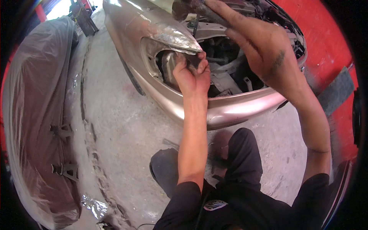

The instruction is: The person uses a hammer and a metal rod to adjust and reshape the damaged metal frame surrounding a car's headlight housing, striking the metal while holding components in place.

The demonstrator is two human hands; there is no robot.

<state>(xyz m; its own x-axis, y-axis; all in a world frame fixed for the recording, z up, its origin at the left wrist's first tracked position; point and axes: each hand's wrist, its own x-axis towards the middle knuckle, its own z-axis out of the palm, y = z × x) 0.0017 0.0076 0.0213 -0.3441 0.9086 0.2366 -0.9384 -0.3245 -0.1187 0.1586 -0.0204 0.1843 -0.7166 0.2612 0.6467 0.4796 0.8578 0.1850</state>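
Observation:
A champagne fender (126, 34) has a crumpled, bare-metal patch (168, 38) along its edge beside the headlamp opening. My left hand (191, 74) is closed just beneath that torn edge, fingertips curled up against it; whatever lies inside the fingers is partly hidden in shadow. Above and to the right, my right hand (260, 46) is raised, closed on a dark tool (184, 9) whose shape is blurred near the picture's top. The pale bumper (241, 111) curves below both hands, and the exposed engine bay (226, 61) lies behind them.
A long shape under translucent sheeting (34, 115) stands at the left, with metal brackets (65, 172) against it. My knees are over the concrete floor (107, 115). A red wall (322, 34) and a dark flat panel (335, 92) are at the right, and crumpled foil (94, 205) lies lower left.

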